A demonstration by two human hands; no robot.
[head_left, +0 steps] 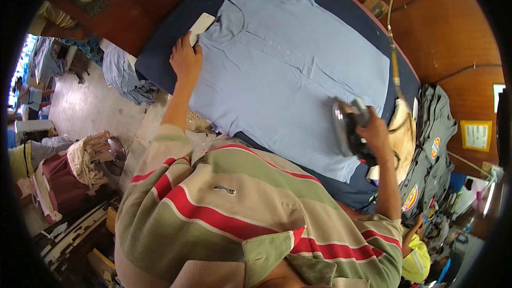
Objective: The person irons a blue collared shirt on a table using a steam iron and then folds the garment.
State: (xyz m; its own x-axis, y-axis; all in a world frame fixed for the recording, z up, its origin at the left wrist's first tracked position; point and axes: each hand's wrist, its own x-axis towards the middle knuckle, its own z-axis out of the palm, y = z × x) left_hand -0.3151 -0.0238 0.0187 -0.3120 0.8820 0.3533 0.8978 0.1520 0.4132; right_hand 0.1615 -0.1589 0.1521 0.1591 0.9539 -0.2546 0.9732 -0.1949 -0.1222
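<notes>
A light blue short-sleeved shirt [277,69] lies spread over a dark blue padded ironing table [170,21], its collar toward the upper left. At the shirt's hem, on the right, my right hand [373,130] is closed round the handle of a clothes iron [346,128]. The iron is tilted up, its shiny soleplate edge facing left. Over by the collar, my left hand [186,60] has its fingers on the lower end of a flat white card-like piece [202,26], which it seems to hold. The upper end of that piece rests against the collar edge.
A hose [393,53] hangs down at the right, near a cream cloth [402,133]. Dark grey garments [434,133] hang beyond it. Crumpled blue garments [125,74] lie left of the table. A person in a yellow top [417,258] is at the lower right.
</notes>
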